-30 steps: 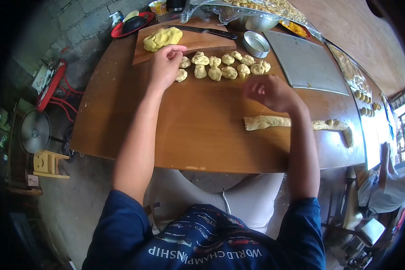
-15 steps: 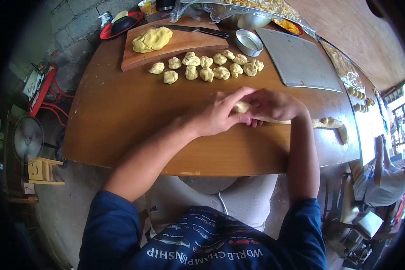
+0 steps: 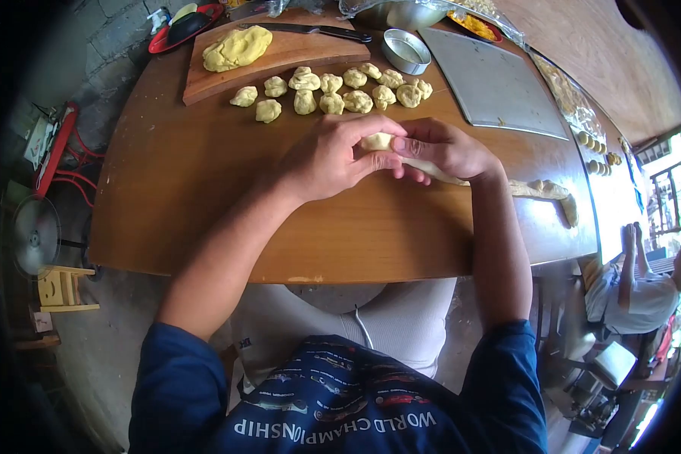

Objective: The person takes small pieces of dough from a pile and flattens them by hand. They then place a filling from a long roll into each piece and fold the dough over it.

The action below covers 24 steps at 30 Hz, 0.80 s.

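A long rope of pale dough runs across the right side of the table, passing behind my right forearm. Its left end is between my hands. My left hand is closed around that end, thumb below and fingers above. My right hand pinches the dough just beside it, thumb on top. Beyond my hands, several small dough lumps lie in two rough rows. A larger yellow dough mass rests on the wooden board, near a black-handled knife.
Behind the lumps stand a round metal tin and a flat grey tray. Small round pieces sit at the far right. A seated person is beyond the table's right end. A fan stands at left.
The whole view has shifted slightly, so the table's contents appear further up and left. My hands have parted a little, and more of the dough end shows between them.
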{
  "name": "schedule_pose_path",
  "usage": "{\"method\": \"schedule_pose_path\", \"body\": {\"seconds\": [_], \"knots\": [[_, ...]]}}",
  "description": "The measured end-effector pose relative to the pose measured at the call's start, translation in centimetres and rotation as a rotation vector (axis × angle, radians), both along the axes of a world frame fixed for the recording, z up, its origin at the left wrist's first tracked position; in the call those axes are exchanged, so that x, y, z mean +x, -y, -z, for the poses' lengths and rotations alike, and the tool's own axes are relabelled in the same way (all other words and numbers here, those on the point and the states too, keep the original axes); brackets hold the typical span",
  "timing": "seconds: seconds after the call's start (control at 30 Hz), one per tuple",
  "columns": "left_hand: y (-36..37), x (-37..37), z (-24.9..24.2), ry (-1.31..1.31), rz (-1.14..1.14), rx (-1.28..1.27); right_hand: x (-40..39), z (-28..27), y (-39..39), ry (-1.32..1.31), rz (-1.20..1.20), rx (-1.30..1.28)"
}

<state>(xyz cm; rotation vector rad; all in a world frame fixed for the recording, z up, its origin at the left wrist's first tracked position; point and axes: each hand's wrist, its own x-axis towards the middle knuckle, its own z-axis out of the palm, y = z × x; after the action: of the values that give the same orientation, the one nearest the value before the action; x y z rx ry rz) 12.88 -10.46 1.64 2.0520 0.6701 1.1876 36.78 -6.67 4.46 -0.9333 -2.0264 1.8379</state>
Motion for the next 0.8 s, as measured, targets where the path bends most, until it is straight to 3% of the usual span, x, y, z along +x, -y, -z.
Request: {"method": "schedule_pose_path", "body": {"seconds": [0.2, 0.3, 0.37, 0.5, 0.57, 0.7, 0.77, 0.8], "knots": [[0.3, -0.7, -1.0, -0.088, -0.069, 0.018, 0.0, 0.4, -0.4, -0.041, -0.008, 0.011], [0.3, -0.6, -1.3, -0.048, -0.055, -0.125, 0.3, -0.2, -0.3, -0.141, -0.008, -0.051], [0.2, -0.7, -1.4, 0.102, 0.089, -0.331, 0.5, -0.2, -0.3, -0.162, -0.041, -0.006], [-0.4, -1.1, -0.6, 0.099, 0.112, -0.449, 0.3, -0.2, -0.3, -0.156, -0.019, 0.024], [-0.6, -0.8, 0.0, 0.062, 0.068, -0.111, 0.2, -0.1, -0.1, -0.065, 0.050, 0.034], [0.5, -0.4, -1.0, 0.012, -0.018, -0.110, -0.3, 0.4, -0.1, -0.078, 0.048, 0.019], [0.5, -0.5, -1.1, -0.073, -0.150, 0.139, -0.7, -0.2, 0.4, -0.008, 0.120, 0.057], [0.4, -0.5, -1.0, -0.073, -0.155, 0.137, -1.0, -0.6, 0.7, -0.007, 0.115, 0.055]]}}
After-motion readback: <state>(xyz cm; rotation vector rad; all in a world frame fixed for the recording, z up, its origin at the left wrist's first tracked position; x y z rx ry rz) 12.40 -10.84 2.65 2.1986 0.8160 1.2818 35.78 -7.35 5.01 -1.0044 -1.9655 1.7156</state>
